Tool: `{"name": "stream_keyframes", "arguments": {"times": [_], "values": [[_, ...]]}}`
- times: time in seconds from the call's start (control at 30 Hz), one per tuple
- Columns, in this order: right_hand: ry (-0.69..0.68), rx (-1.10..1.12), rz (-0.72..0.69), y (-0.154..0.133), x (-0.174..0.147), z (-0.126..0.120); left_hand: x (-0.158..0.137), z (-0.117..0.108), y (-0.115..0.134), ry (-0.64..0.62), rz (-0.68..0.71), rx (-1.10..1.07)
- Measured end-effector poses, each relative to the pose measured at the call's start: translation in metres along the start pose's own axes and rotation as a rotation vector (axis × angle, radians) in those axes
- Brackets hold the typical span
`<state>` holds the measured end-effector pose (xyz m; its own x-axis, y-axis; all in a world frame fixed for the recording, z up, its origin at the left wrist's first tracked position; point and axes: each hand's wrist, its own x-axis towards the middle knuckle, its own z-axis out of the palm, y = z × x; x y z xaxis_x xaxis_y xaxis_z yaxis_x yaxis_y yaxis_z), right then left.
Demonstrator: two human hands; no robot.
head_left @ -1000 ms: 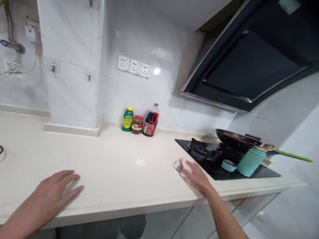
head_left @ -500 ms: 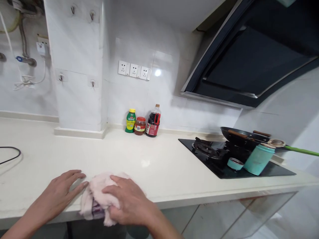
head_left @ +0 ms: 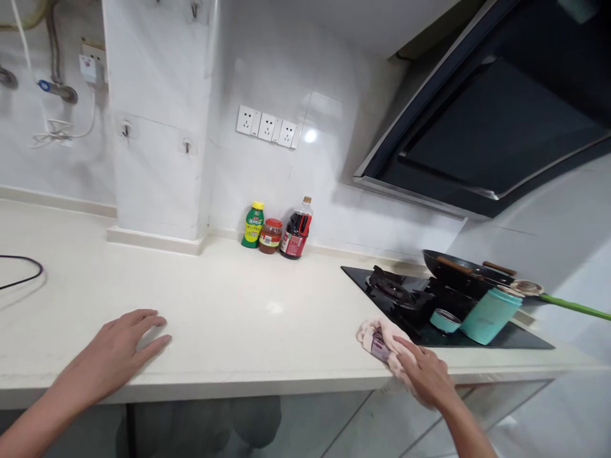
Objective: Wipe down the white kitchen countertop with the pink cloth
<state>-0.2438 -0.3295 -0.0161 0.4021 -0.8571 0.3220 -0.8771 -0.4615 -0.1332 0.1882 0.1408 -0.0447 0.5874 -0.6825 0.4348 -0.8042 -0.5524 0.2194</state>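
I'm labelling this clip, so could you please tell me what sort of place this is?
Most likely a home kitchen: a gas hob set in the countertop under a slanted range hood, a wok on the burner, and sauce bottles against the tiled wall.

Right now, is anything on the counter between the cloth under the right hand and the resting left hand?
Nothing visible: the right hand presses the pink cloth beside the stove, and only bare countertop lies between it and the left hand.

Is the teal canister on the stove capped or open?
Open. The teal canister leans uncapped, and its teal lid lies beside it on the stove.
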Motion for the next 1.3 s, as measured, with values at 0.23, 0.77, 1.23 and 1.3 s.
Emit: {"name": "stream_keyframes", "arguments": {"times": [0.23,0.77,1.23,1.3], "values": [[0.031,0.083,-0.176,-0.106,-0.060,0.019,0.000,-0.005,0.006,0.014,0.004,-0.006],[0.370,0.553,-0.892,-0.257,-0.173,0.065,0.001,-0.009,0.006,0.023,-0.011,-0.021],[0.567,0.336,-0.476,0.012,-0.065,0.103,0.004,-0.003,-0.004,-0.070,-0.040,-0.015],[0.450,0.343,-0.315,0.046,-0.050,0.096,0.004,-0.005,-0.001,-0.069,-0.040,-0.022]]}}
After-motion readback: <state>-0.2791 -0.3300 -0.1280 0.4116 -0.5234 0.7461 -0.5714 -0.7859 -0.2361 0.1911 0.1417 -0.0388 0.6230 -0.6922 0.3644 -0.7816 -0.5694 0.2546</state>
